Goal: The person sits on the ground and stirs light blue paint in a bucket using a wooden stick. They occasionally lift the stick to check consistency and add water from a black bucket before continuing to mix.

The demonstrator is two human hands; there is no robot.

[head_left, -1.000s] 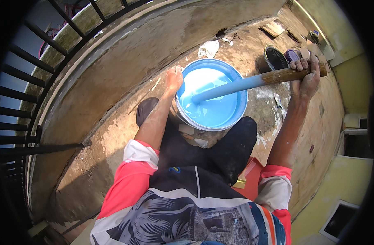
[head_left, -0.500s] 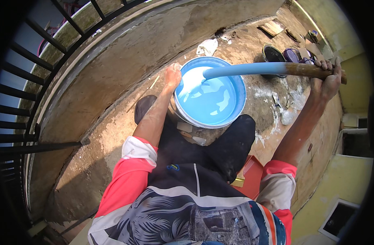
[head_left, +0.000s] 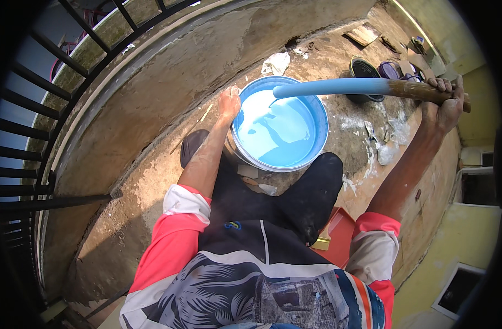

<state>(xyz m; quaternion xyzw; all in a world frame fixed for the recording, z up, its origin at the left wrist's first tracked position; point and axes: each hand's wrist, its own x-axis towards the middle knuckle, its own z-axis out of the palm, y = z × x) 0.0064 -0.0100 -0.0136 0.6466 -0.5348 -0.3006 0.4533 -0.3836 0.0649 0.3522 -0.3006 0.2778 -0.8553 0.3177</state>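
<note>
Holding bucket rim (head_left: 324,122) w/ L hand (head_left: 229,102), lt-blue liq. (head_left: 281,131) inside.

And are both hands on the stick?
No, only the right hand holds the stick; the left hand is at the bucket.

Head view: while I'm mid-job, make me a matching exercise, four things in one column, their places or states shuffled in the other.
Things:
1. Bucket
2. Stick
3. Left hand
4. Crumpled white piece

Places or states:
A. On the ground beyond the bucket
B. Brown at one end, with the right hand around it
C. Contains light blue liquid
D. At the bucket's left rim

Pairs: 1-C, 2-B, 3-D, 4-A
</note>
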